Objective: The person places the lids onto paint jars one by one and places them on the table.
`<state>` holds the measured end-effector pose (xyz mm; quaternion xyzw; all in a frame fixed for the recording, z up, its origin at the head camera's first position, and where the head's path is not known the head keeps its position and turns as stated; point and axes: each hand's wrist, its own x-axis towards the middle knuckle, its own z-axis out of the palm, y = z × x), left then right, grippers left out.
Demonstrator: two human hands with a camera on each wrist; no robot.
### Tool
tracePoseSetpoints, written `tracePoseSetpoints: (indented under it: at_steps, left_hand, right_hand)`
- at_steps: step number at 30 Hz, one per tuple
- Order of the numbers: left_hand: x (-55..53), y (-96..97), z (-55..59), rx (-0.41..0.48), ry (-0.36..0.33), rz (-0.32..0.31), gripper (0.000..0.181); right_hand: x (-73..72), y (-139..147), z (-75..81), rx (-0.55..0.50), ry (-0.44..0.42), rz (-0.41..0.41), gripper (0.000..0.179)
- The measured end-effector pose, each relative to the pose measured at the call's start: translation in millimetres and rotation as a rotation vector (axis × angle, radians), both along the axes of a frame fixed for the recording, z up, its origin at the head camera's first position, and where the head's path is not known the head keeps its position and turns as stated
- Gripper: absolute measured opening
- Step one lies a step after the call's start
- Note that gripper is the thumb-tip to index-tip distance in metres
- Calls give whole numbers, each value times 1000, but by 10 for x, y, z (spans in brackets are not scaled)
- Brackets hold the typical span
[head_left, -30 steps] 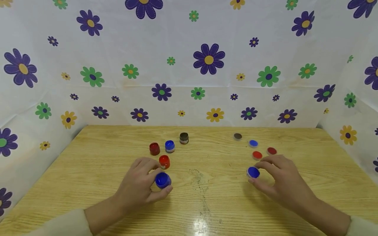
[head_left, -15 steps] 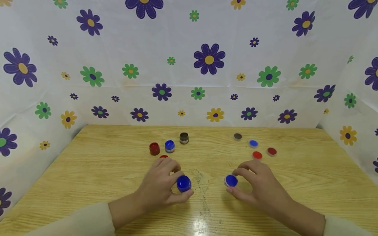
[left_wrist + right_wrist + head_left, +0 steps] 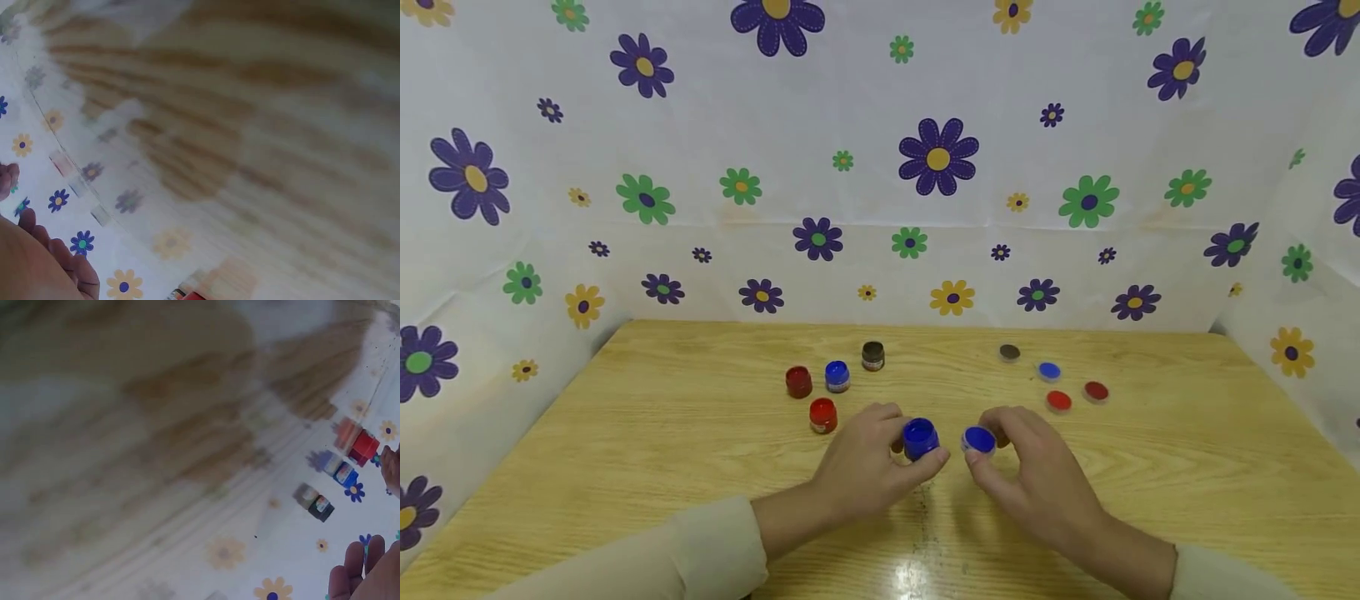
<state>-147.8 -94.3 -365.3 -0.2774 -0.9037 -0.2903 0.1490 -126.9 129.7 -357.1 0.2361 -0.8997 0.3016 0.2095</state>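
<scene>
In the head view my left hand (image 3: 868, 454) grips a small uncapped jar of dark blue paint (image 3: 921, 439) between thumb and fingers, its open mouth tipped toward me. Just to the right, my right hand (image 3: 1037, 475) pinches a round lid with a dark blue inside (image 3: 979, 440). A narrow gap separates jar and lid, both held over the table. The left wrist view catches the left hand's fingers (image 3: 69, 265) at its lower left corner; the right wrist view has the right hand's fingers (image 3: 356, 569) at lower right. Neither wrist view shows the held jar or lid.
Left of centre stand open paint jars: dark red (image 3: 799, 382), blue (image 3: 837, 377), black (image 3: 872, 356) and bright red (image 3: 823, 415). Lids in black (image 3: 1010, 353), blue (image 3: 1048, 372), red (image 3: 1059, 402) and dark red (image 3: 1096, 392) lie at right. A flowered cloth (image 3: 850, 192) surrounds the wooden table (image 3: 700, 433).
My left hand has carried the dark blue jar rightward, and my right hand has brought the lid leftward, closing most of the distance. The bright red jar is uncovered again. The head view shifted slightly.
</scene>
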Motion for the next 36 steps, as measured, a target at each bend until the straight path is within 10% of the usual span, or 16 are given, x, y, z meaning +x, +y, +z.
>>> tracePoseSetpoints:
  at_steps: [11, 18, 23, 28, 36]
  left_hand:
    - [-70, -39, -104, -192, 128, 5, 39]
    - [-53, 64, -19, 154, -360, 51, 46]
    - [-85, 136, 9, 216, -444, 43, 47]
    - [-180, 123, -34, 58, -333, 72, 44]
    - [-169, 119, -81, -293, 153, 73, 47]
  right_hand:
    - [-193, 69, -161, 311, 155, -62, 32]
    - [-153, 12, -131, 48, -151, -62, 24]
    - [-118, -59, -100, -106, -287, -46, 27]
    - [-176, -25, -146, 93, -81, -75, 27]
    - [-227, -18, -184, 274, 118, -121, 38]
